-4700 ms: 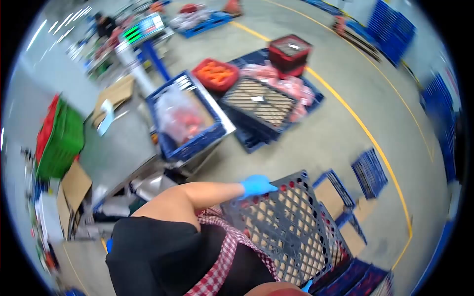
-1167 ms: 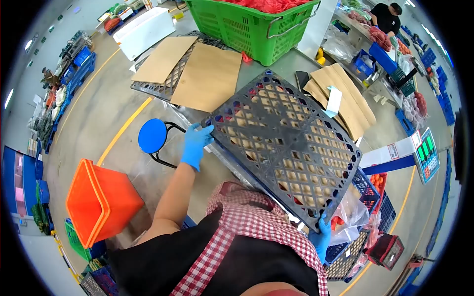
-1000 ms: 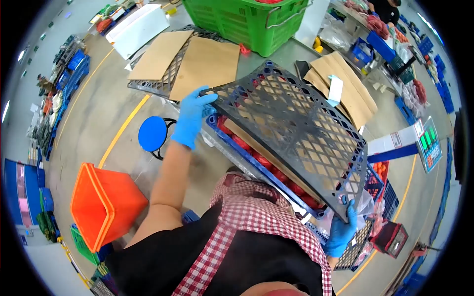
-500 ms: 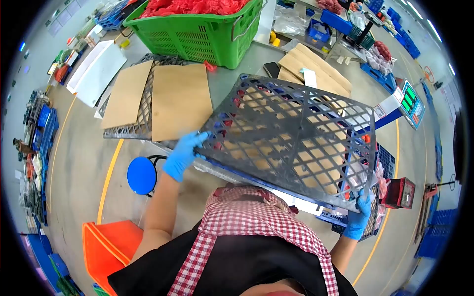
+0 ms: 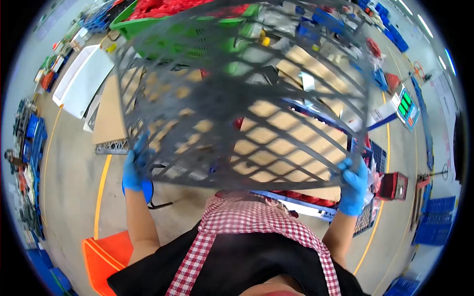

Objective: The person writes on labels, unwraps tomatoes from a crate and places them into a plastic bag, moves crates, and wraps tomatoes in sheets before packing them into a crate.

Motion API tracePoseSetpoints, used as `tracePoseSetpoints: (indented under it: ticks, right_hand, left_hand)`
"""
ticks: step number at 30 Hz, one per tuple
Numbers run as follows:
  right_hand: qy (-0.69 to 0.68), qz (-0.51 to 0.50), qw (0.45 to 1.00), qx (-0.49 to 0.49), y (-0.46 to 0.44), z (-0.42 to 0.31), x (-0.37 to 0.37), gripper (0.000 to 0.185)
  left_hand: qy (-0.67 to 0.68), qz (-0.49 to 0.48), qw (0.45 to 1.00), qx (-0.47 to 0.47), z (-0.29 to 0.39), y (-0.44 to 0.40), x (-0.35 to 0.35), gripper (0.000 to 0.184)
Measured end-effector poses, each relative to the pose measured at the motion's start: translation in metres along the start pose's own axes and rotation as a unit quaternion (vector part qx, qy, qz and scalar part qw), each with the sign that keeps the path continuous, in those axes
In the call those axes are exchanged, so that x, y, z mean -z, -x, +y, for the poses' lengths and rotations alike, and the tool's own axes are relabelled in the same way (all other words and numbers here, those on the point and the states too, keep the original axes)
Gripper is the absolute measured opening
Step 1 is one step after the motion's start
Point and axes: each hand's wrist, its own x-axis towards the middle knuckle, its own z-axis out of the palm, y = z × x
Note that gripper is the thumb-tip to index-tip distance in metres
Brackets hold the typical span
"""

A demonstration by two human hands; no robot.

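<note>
A black plastic lattice panel point(image 5: 229, 98), smeared by motion, is held up in front of me above the table. My left hand point(image 5: 136, 167), in a blue glove, is closed on its left edge. My right hand point(image 5: 353, 185), gloved the same way, grips its lower right corner, thumb and fingers around the rim. Through the openings I see a brown cardboard sheet point(image 5: 323, 193) lying over a blue crate point(image 5: 308, 209), where some red contents show along the near side. Another cardboard sheet point(image 5: 106, 121) rests at the left, on a similar lattice piece point(image 5: 111, 147).
A green basket point(image 5: 121, 24) of red material stands at the back, partly behind the panel. White box point(image 5: 81, 81) at far left, digital scale point(image 5: 408, 107) at right. A blue stool point(image 5: 147, 190) and an orange bin point(image 5: 101, 259) are on the floor at left.
Both hands have lifted the lattice panel off the crate and shifted it left and up toward the camera. The cardboard over the crate is now more exposed. My left hand moved outward to the left.
</note>
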Motion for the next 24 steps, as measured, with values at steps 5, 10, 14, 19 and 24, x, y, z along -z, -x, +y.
tracePoseSetpoints:
  ticks: [5,10,14,19,24]
  right_hand:
    - [-0.148,-0.294,0.940,-0.088,-0.059,0.009,-0.051,0.068]
    - [0.669,0.058,0.741,-0.014,-0.033,0.101,0.064,0.062]
    - [0.647,0.178,0.729,-0.137,0.008,0.129,0.118,0.078]
    - [0.318,0.254,0.911,-0.071,0.018,0.151,0.170,0.052]
    - [0.104,0.260,0.956,-0.093,0.029,0.069,0.157,0.031]
  left_hand:
    - [0.018,0.080,0.993,-0.085,-0.018,0.015,0.111,0.044]
    - [0.028,0.163,0.979,-0.120,-0.048,0.017,0.197,0.047]
    - [0.080,0.147,0.985,-0.028,-0.055,-0.012,0.170,0.046]
    - [-0.104,0.198,0.975,-0.018,-0.077,-0.075,0.162,0.048]
    - [-0.290,0.128,0.925,-0.209,-0.051,-0.070,0.084,0.054]
